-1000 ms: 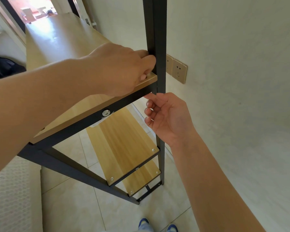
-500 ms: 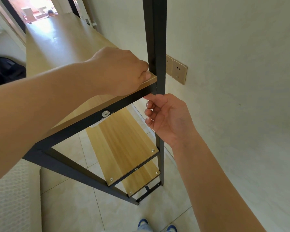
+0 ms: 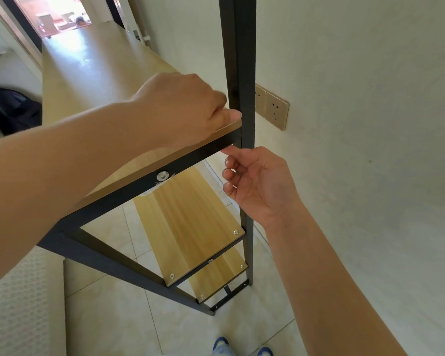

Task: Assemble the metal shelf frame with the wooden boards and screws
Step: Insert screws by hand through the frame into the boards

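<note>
From the head view, the left hand [image 3: 183,109] rests curled on the top wooden board [image 3: 98,80] at its corner by the black upright post [image 3: 239,60], probably steadying it; whether it pinches a screw I cannot tell. The right hand [image 3: 257,183] reaches under the crossbar [image 3: 190,155], fingers loosely curled, empty as far as shows, likely feeling for the hole. No containers show; two lower boards [image 3: 190,222] are already screwed down.

Wall socket [image 3: 272,106], dark bag [image 3: 12,109], blue shoes [image 3: 222,346]
</note>
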